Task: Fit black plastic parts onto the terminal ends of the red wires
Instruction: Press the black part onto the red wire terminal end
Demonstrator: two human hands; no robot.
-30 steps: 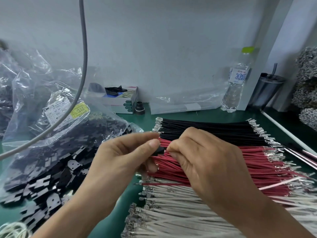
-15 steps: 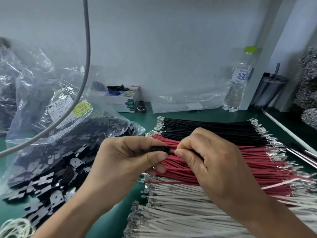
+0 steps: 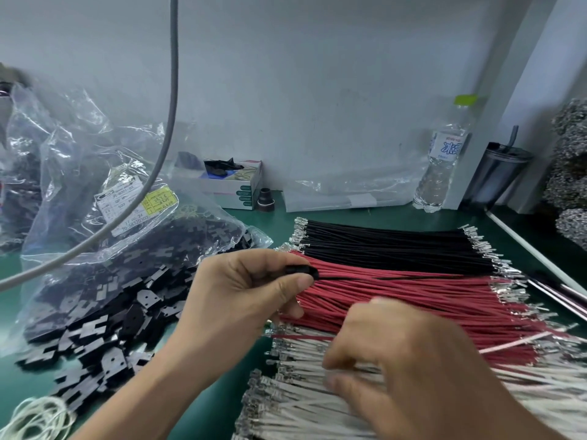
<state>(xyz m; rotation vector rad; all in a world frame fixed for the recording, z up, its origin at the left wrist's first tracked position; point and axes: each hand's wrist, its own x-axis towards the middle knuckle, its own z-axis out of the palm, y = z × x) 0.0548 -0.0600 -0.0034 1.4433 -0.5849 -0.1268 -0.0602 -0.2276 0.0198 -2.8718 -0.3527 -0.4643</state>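
My left hand (image 3: 244,296) pinches a small black plastic part (image 3: 301,270) between thumb and fingers, with a wire running out of it to the right over the bundle. The red wires (image 3: 413,300) lie in a row across the green table, metal terminals at both ends. My right hand (image 3: 406,366), blurred, hovers lower down over the white wires (image 3: 301,395), fingers curled; whether it holds anything cannot be told. Loose black plastic parts (image 3: 104,322) spill from a clear bag on the left.
Black wires (image 3: 397,246) lie behind the red ones. A clear plastic bag (image 3: 95,192) with labels, a grey cable (image 3: 171,100), a small box (image 3: 235,188), a water bottle (image 3: 443,163) and a dark cup (image 3: 495,173) stand along the back. White rubber bands (image 3: 35,420) lie bottom left.
My right hand has left the black part and dropped down toward the white wires. My left hand keeps holding the part with its wire.
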